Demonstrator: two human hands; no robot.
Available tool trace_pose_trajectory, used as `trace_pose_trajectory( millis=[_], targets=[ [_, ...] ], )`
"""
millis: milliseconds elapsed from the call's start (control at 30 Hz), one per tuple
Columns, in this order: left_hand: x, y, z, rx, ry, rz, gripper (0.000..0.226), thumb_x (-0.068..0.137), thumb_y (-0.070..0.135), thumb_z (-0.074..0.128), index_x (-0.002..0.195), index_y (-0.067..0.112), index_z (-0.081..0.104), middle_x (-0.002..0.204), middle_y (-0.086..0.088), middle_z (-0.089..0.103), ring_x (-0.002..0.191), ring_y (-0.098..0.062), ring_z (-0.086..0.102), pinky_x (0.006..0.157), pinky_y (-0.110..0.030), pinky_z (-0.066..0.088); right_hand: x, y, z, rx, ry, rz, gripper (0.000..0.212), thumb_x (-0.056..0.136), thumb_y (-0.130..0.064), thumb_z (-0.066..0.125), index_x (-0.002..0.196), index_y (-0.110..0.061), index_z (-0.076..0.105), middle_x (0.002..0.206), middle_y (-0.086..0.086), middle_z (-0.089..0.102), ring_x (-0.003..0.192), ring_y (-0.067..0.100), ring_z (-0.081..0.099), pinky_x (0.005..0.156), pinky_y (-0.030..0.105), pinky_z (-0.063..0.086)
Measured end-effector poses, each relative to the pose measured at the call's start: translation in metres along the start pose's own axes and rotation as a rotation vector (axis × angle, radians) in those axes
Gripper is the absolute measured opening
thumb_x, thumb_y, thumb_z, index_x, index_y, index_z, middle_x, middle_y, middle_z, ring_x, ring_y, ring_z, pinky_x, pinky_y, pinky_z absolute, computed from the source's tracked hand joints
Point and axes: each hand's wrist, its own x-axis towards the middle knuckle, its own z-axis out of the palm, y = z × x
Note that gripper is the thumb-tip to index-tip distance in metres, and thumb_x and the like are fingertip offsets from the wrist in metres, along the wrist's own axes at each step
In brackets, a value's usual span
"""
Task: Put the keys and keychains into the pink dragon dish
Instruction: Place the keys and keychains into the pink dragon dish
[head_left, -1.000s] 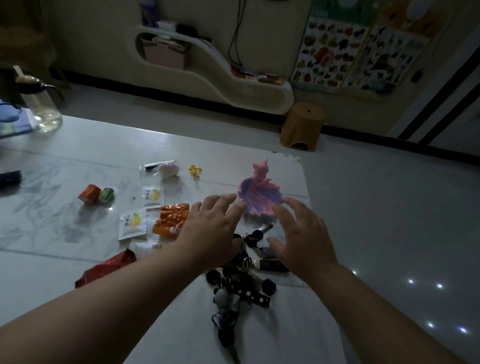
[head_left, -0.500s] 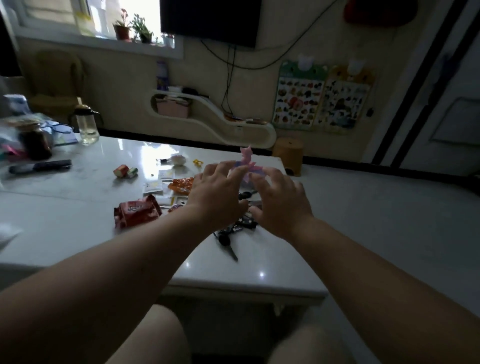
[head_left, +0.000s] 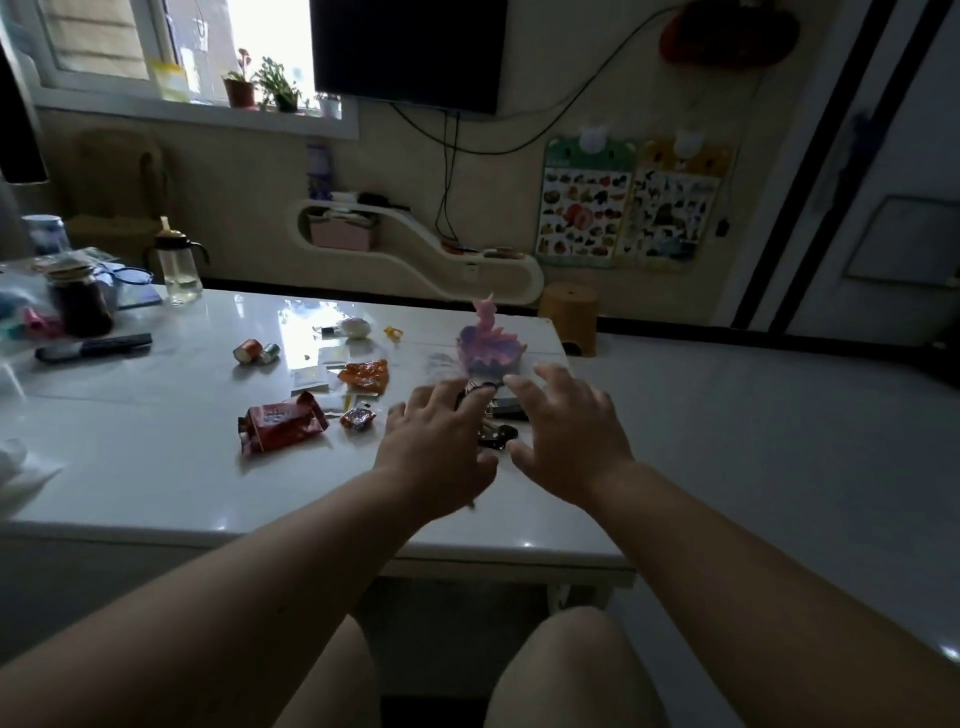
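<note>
Your left hand (head_left: 436, 441) hovers palm-down over the white worktop (head_left: 156, 467), fingers spread and gripping nothing; your right hand (head_left: 566, 431) hangs just beside it, also spread and empty. Between the two hands lies the dark heap of keys and keychains (head_left: 493, 415) — part of it hidden under your left fingers, so you cannot tell whether those fingertips touch it; the heap rests on the worktop, not in the dish. The pink dragon dish (head_left: 488, 348) stands upright just beyond your fingertips, near the far right corner of the worktop, the dragon's head rising from its back rim; whether anything lies inside is too dim to tell. To the left of your left hand sit snack packets: a red wrapper (head_left: 283, 421) nearest, a small candy (head_left: 357, 417) between it and your hand, an orange packet (head_left: 366, 374) farther off. Well to the left of both hands — a black remote (head_left: 93, 347), a dark jar (head_left: 80, 301) and a clear bottle (head_left: 179, 265) near the far edge; your bare knees show below the worktop's near edge.
</note>
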Motion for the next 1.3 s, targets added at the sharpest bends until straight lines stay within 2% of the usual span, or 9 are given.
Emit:
trace_pose_trajectory(
  millis=[333, 467, 667, 833, 933, 1033, 1100, 1200, 1300],
  targets=[
    [0.035, -0.056, 0.082, -0.019, -0.159, -0.092, 0.075, 0.079, 0.054, 0.05, 0.142, 0.036, 0.014, 0.154, -0.004, 0.016, 0.138, -0.027, 0.016, 0.108, -0.051, 0.023, 0.033, 0.019, 0.105, 0.07, -0.188, 0.08, 0.068, 0.077, -0.05, 0.056, 0.138, -0.033, 0.028, 0.147, 0.006, 0.031, 0.13, 0.027, 0.034, 0.104, 0.048, 0.029],
    [0.046, -0.08, 0.104, -0.057, -0.144, -0.184, 0.076, 0.077, 0.059, 0.049, 0.143, 0.036, 0.018, 0.153, -0.002, 0.018, 0.137, -0.025, 0.016, 0.108, -0.051, 0.02, 0.032, 0.034, 0.137, 0.088, -0.264, 0.121, 0.074, 0.078, -0.061, 0.048, 0.142, -0.033, 0.022, 0.152, 0.005, 0.024, 0.137, 0.024, 0.025, 0.108, 0.049, 0.023],
    [0.056, -0.108, 0.116, -0.138, -0.097, -0.294, 0.078, 0.072, 0.072, 0.042, 0.14, 0.038, 0.025, 0.153, -0.002, 0.023, 0.137, -0.027, 0.019, 0.107, -0.055, 0.022, 0.02, 0.055, 0.168, 0.17, -0.291, 0.317, 0.079, 0.079, -0.07, 0.038, 0.145, -0.035, 0.014, 0.158, 0.001, 0.01, 0.143, 0.017, 0.009, 0.113, 0.045, 0.014],
    [0.069, -0.122, 0.115, -0.217, -0.065, -0.291, 0.08, 0.069, 0.075, 0.038, 0.139, 0.039, 0.027, 0.151, -0.001, 0.027, 0.136, -0.026, 0.023, 0.106, -0.054, 0.026, 0.021, 0.057, 0.175, 0.178, -0.368, 0.363, 0.078, 0.074, -0.073, 0.024, 0.143, -0.04, 0.017, 0.158, -0.005, 0.008, 0.143, 0.013, 0.002, 0.114, 0.043, 0.006],
    [0.069, -0.123, 0.12, -0.257, -0.094, -0.304, 0.075, 0.073, 0.071, 0.044, 0.139, 0.039, 0.029, 0.15, 0.002, 0.029, 0.135, -0.021, 0.024, 0.108, -0.051, 0.023, 0.029, 0.053, 0.169, 0.202, -0.326, 0.327, 0.087, 0.065, -0.078, 0.016, 0.143, -0.039, 0.02, 0.156, -0.004, 0.017, 0.142, 0.015, 0.01, 0.112, 0.041, 0.012],
    [0.068, -0.119, 0.125, -0.304, -0.102, -0.287, 0.07, 0.075, 0.067, 0.047, 0.138, 0.041, 0.03, 0.148, 0.006, 0.031, 0.133, -0.015, 0.025, 0.108, -0.046, 0.022, 0.064, 0.057, 0.167, 0.262, -0.092, 0.23, 0.082, 0.074, -0.071, 0.036, 0.14, -0.022, 0.036, 0.142, 0.007, 0.044, 0.13, 0.024, 0.04, 0.104, 0.042, 0.032],
    [0.069, -0.118, 0.126, -0.319, -0.096, -0.275, 0.068, 0.075, 0.065, 0.048, 0.137, 0.042, 0.03, 0.148, 0.008, 0.032, 0.133, -0.013, 0.025, 0.108, -0.042, 0.023, 0.106, 0.059, 0.169, 0.275, -0.033, 0.184, 0.073, 0.078, -0.062, 0.047, 0.137, -0.019, 0.039, 0.136, 0.009, 0.049, 0.123, 0.027, 0.046, 0.099, 0.046, 0.04],
    [0.069, -0.119, 0.128, -0.323, -0.101, -0.291, 0.068, 0.075, 0.066, 0.048, 0.137, 0.043, 0.03, 0.148, 0.009, 0.029, 0.134, -0.011, 0.021, 0.108, -0.039, 0.02, 0.174, 0.058, 0.182, 0.197, -0.111, 0.151, 0.067, 0.08, -0.056, 0.051, 0.136, -0.022, 0.035, 0.138, 0.007, 0.045, 0.123, 0.029, 0.042, 0.096, 0.049, 0.04],
    [0.07, -0.121, 0.13, -0.322, -0.119, -0.303, 0.07, 0.075, 0.067, 0.047, 0.138, 0.043, 0.029, 0.15, 0.009, 0.027, 0.135, -0.011, 0.019, 0.109, -0.039, 0.018, 0.225, 0.057, 0.201, 0.084, -0.277, 0.193, 0.064, 0.084, -0.051, 0.046, 0.139, -0.021, 0.031, 0.147, 0.006, 0.035, 0.132, 0.029, 0.033, 0.101, 0.051, 0.03]
  ],
)
